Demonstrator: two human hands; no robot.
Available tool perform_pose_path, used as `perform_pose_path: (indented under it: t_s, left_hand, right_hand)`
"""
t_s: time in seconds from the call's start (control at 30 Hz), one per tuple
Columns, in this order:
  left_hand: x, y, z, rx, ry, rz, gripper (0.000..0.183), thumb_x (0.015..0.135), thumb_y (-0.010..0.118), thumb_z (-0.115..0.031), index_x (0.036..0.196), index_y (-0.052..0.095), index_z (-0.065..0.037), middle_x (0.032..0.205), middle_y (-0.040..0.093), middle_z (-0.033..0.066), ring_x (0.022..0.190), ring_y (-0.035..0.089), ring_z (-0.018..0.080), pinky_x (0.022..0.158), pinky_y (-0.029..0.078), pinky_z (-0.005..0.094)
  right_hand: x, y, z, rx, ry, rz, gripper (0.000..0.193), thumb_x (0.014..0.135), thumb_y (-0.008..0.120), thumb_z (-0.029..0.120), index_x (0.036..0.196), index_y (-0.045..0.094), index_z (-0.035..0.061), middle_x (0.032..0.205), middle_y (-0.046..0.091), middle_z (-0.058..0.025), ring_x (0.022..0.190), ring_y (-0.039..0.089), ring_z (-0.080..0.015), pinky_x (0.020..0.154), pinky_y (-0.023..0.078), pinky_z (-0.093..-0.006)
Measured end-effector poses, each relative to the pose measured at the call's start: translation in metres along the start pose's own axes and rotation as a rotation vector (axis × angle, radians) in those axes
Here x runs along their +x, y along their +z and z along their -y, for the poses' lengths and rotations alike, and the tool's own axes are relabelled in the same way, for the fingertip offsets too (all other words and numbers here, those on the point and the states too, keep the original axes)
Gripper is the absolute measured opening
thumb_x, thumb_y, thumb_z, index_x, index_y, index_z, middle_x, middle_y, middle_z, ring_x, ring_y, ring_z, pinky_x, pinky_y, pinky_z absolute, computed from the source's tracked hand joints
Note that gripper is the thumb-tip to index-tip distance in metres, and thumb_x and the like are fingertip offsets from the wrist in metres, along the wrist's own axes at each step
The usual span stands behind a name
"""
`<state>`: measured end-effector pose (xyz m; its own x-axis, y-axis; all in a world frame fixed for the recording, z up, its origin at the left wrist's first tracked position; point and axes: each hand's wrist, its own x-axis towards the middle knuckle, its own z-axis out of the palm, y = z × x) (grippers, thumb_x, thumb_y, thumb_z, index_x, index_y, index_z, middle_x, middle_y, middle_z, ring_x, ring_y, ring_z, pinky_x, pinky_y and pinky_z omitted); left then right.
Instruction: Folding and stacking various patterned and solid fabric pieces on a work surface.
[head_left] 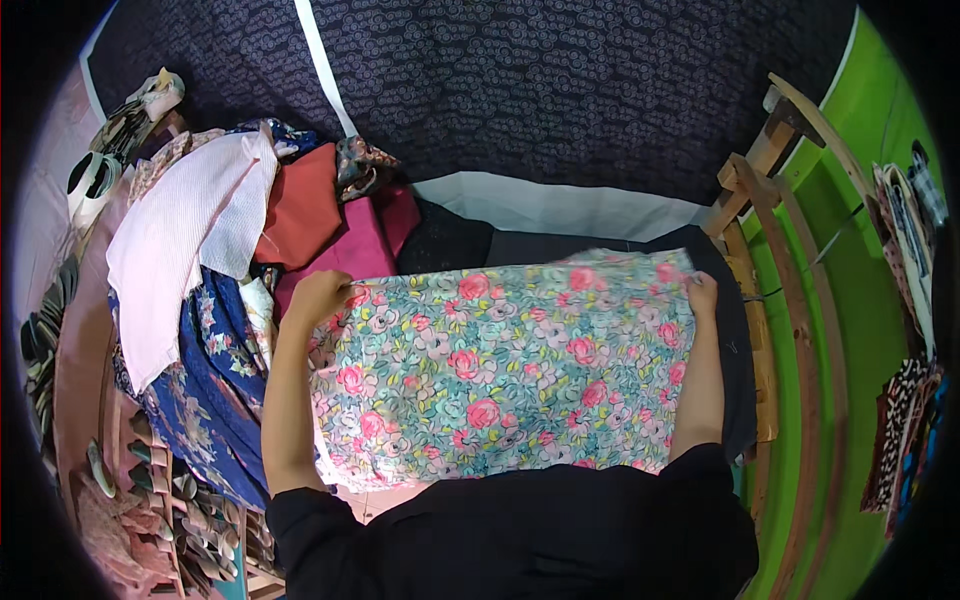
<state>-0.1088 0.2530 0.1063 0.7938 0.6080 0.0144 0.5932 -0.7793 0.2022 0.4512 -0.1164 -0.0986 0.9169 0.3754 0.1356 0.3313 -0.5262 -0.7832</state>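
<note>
Watching remotely, I have my left hand (325, 293) pinching one far corner of the thin mint-and-pink floral cloth (490, 370) and my right hand (703, 293) apparently pinching the other. The cloth spans between them and nearer. I'd draw both corners evenly outward to straighten the far edge, keeping clear of the crumpled navy floral fabric (200, 420) beside my left forearm.

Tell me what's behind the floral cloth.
Past the far edge of the floral cloth, magenta cloth and black cloth show. What the floral cloth itself covers cannot be seen.
</note>
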Motion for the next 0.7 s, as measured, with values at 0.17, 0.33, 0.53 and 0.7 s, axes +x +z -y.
perform_pose_path:
  t_s: [0.17, 0.33, 0.53, 0.7]
  left_hand:
    - [0.001, -0.009, 0.001, 0.085, -0.204, 0.108, 0.050, 0.059, 0.074, -0.044, 0.084, 0.063, -0.001, 0.076, 0.062, 0.0192, 0.077, 0.061, 0.0340, 0.068, 0.046, 0.0399]
    - [0.003, -0.026, -0.007, 0.025, -0.245, 0.417, 0.061, 0.044, 0.083, -0.034, 0.089, 0.064, 0.003, 0.082, 0.064, 0.0200, 0.080, 0.063, 0.0299, 0.071, 0.046, 0.0370]
    - [-0.009, -0.010, -0.013, 0.087, -0.307, 0.290, 0.041, 0.058, 0.075, -0.034, 0.073, 0.063, 0.002, 0.072, 0.062, 0.0219, 0.068, 0.062, 0.0330, 0.063, 0.046, 0.0400]
    - [-0.024, -0.014, -0.020, -0.052, -0.168, 0.183, 0.031, 0.073, 0.065, -0.027, 0.083, 0.062, 0.002, 0.074, 0.060, 0.0231, 0.072, 0.060, 0.0354, 0.063, 0.044, 0.0412]
  right_hand:
    - [-0.008, 0.016, 0.101, -0.122, -0.267, 0.081, 0.073, 0.060, 0.074, 0.021, 0.126, 0.041, 0.0146, 0.137, 0.033, -0.0152, 0.120, 0.040, -0.0302, 0.095, 0.034, -0.0377]
    - [-0.030, 0.038, 0.168, -0.276, -0.440, 0.593, 0.100, 0.047, 0.081, 0.027, 0.135, 0.032, 0.0219, 0.141, 0.023, -0.0165, 0.132, 0.022, -0.0315, 0.104, 0.015, -0.0519]
    - [-0.032, 0.042, 0.162, -0.593, -0.487, 0.694, 0.107, 0.040, 0.083, 0.034, 0.134, 0.033, 0.0215, 0.136, 0.030, -0.0129, 0.125, 0.031, -0.0309, 0.097, 0.021, -0.0525]
    - [-0.014, 0.025, 0.130, -0.514, -0.548, 0.592, 0.069, 0.060, 0.076, 0.033, 0.119, 0.047, 0.0147, 0.094, 0.063, -0.0167, 0.093, 0.058, -0.0336, 0.088, 0.030, -0.0486]
